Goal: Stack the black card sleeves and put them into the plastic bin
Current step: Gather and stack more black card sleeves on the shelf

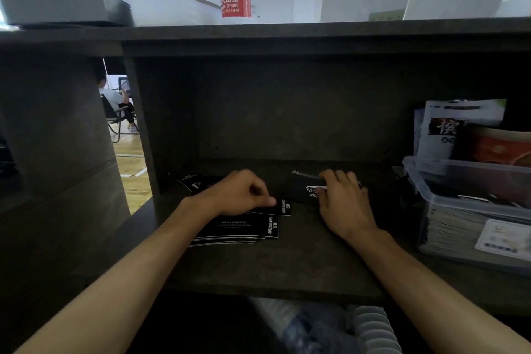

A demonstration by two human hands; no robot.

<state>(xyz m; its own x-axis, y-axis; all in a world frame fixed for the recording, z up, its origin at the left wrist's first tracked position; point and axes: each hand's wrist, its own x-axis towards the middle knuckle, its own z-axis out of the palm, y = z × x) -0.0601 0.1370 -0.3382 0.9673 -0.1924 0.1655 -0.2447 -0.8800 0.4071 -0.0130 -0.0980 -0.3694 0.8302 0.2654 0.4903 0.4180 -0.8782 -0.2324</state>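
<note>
Left of the plastic bin (448, 195), the left hand (240, 192) pinches 1 black card sleeve (283, 207) off the loose pile (238, 228); the right hand (342, 198) grips a gathered stack (307, 188). Sleeves look thin, light, slippery; edges seem the best hold.

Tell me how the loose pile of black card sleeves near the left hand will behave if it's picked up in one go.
The pile of black card sleeves is fanned, edges uneven, so it will probably slide apart unless squared first. Each sleeve looks thin and flat, likely light and slightly bendy. The left hand pinches only one sleeve, which suggests they separate easily.
</note>
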